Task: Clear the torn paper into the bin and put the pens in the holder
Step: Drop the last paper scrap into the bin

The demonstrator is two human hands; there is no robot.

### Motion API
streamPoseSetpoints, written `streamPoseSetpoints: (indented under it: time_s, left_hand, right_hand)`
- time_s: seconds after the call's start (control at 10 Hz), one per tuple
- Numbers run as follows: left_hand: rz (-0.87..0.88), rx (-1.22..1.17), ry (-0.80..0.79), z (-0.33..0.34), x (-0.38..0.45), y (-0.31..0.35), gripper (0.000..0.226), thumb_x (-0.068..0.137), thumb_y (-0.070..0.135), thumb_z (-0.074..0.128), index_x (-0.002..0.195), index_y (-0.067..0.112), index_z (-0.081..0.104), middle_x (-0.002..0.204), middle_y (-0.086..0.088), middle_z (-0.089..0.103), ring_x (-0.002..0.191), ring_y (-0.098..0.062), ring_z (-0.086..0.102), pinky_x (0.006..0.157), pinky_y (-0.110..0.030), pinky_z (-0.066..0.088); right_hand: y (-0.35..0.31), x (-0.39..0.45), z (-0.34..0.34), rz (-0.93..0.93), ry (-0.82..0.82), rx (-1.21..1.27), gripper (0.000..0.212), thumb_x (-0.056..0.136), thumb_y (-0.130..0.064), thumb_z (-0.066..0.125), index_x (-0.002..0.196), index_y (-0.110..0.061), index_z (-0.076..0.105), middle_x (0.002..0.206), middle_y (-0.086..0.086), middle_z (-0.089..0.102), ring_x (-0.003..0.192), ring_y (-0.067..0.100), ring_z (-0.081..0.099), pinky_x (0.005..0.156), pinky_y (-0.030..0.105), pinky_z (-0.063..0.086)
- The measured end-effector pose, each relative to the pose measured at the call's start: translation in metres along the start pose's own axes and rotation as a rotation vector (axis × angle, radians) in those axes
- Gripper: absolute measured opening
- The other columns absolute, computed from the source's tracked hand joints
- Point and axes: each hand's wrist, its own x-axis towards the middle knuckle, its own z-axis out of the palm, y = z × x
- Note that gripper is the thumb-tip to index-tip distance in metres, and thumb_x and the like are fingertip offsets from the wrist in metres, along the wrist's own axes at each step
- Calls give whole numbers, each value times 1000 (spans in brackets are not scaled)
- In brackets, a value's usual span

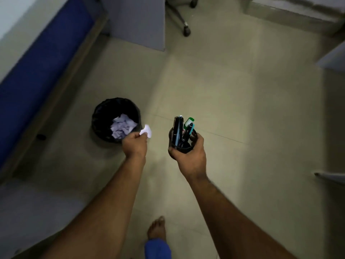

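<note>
Head view: While the person stood over the floor, both forearms reached up from the lower edge of the frame.
Left hand point(134, 144): pinched a torn paper scrap point(146, 131) at its fingertips, arm extended, knuckles up.
Bin point(104, 111): left of centre, open, just up-left of the scrap, with torn paper point(122, 127) already inside; the scrap hung beside the rim's right edge, not yet over the opening, I judged.
Right hand point(188, 156): wrapped around the mesh holder point(193, 136), held upright.
Pens point(182, 128): stood in the holder, tips up.
</note>
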Motion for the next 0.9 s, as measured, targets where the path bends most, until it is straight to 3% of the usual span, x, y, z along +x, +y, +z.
streamPoseSetpoints:
  time_s: [0.1,0.2,0.3,0.4,0.5,0.6,0.7,0.8,0.9]
  left_hand:
    - [-90,79,57,-19,65,-1,11,82,11,71,83,0,69,80,-11,64,74,-17,53,71,-29,46]
    - [-141,76,78,-29,125,-11,20,85,10,68,101,-3,69,105,-17,70,98,-27,66,88,-37,52]
    - [-276,96,50,-39,160,-16,40,89,14,63,126,-1,59,127,-14,63,117,-30,62,90,-35,53]
    - [-323,196,-7,-45,192,-26,43,84,19,66,123,2,62,122,-15,67,107,-28,68,74,-30,57]
    - [-295,222,15,-49,194,-28,41,82,24,64,118,4,65,118,-16,69,103,-28,70,83,-37,60]
    - [-199,284,61,-52,178,-20,27,85,19,59,103,3,71,106,-16,72,95,-28,69,87,-35,57]
    - [-75,190,101,-57,132,20,14,83,11,59,79,8,72,80,-11,69,74,-21,61,72,-31,52]
    - [39,158,85,-67,86,73,13,83,6,59,80,9,72,77,-5,67,73,-21,62,72,-28,51]
    - [83,29,81,-89,37,143,9,82,9,62,81,18,67,80,-5,69,83,-31,69,82,-39,58]
  right_hand:
    - [-4,15,47,17,-52,17,79,64,-29,86,131,-33,44,113,-20,66,101,-2,65,94,30,54]
    - [-2,33,85,13,-90,24,80,66,-27,87,133,-30,44,114,-19,66,102,-2,65,91,23,52]
    - [1,53,116,-22,-128,22,78,67,-25,87,132,-29,44,111,-20,65,101,-1,66,86,17,50]
    - [3,70,146,-57,-160,-2,76,67,-25,86,131,-27,45,113,-16,66,100,0,66,85,17,51]
    - [-3,75,163,-66,-169,-6,77,67,-27,85,132,-26,44,115,-12,66,102,3,66,87,21,53]
    - [-19,65,164,-68,-177,-22,77,66,-29,85,132,-27,44,115,-13,66,102,4,65,90,27,55]
    - [-50,50,153,-89,-180,-21,81,61,-39,85,132,-28,45,116,-12,66,103,6,66,91,33,56]
    - [-97,33,133,-126,-174,4,84,58,-42,87,130,-29,47,115,-12,67,103,4,67,90,35,57]
    - [-161,10,107,-183,-198,36,78,62,-29,87,130,-26,49,114,-13,68,102,1,67,91,30,56]
